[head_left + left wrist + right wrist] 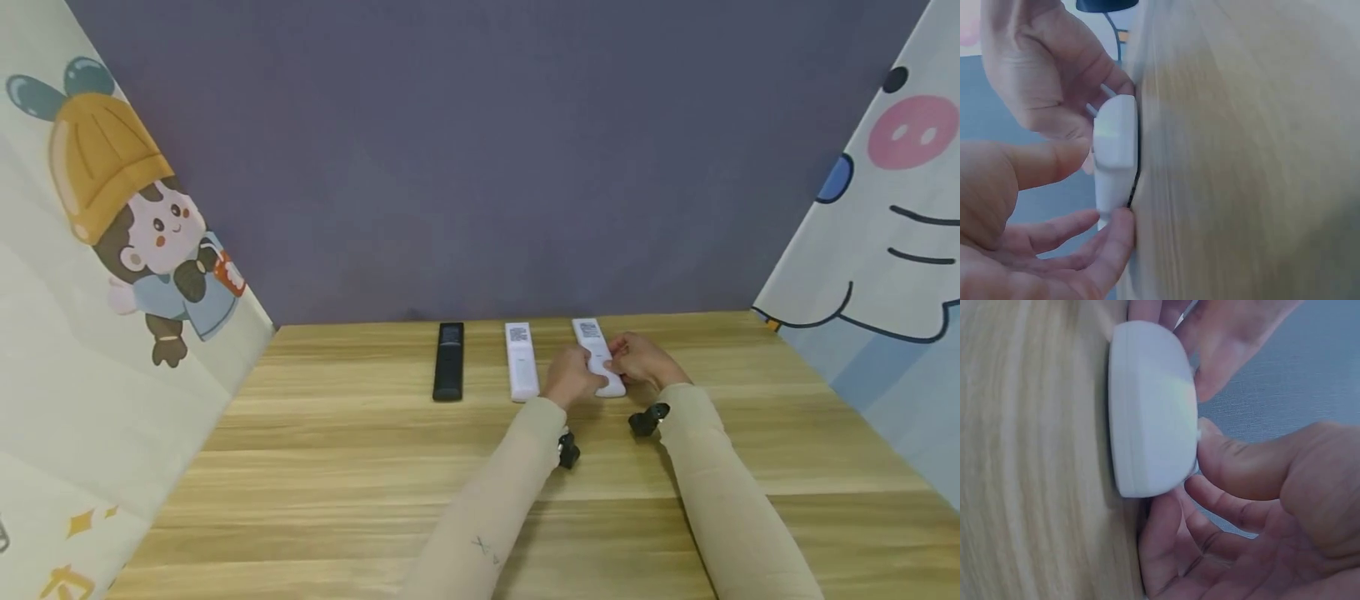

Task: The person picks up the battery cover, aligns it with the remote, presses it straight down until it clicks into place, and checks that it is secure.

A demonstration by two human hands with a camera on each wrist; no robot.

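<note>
A white remote control [599, 363] lies on the wooden table, the rightmost of three in a row. My left hand [573, 377] grips its left side, thumb on the top face and fingers along the edge. From the right, my right hand [641, 360] pinches the same remote, its thumb also on top. The right wrist view shows the rounded near end of the white remote control [1154, 409] close to the tabletop, with curled fingers [1163, 540] at its side. Its underside is hidden.
Another white remote control [522, 363] lies just left of my left hand, and a black remote control [448, 363] lies farther left. A dark grey panel [480, 167] stands behind the wooden table [337, 483]. Cartoon-printed sheets [45, 333] flank both sides.
</note>
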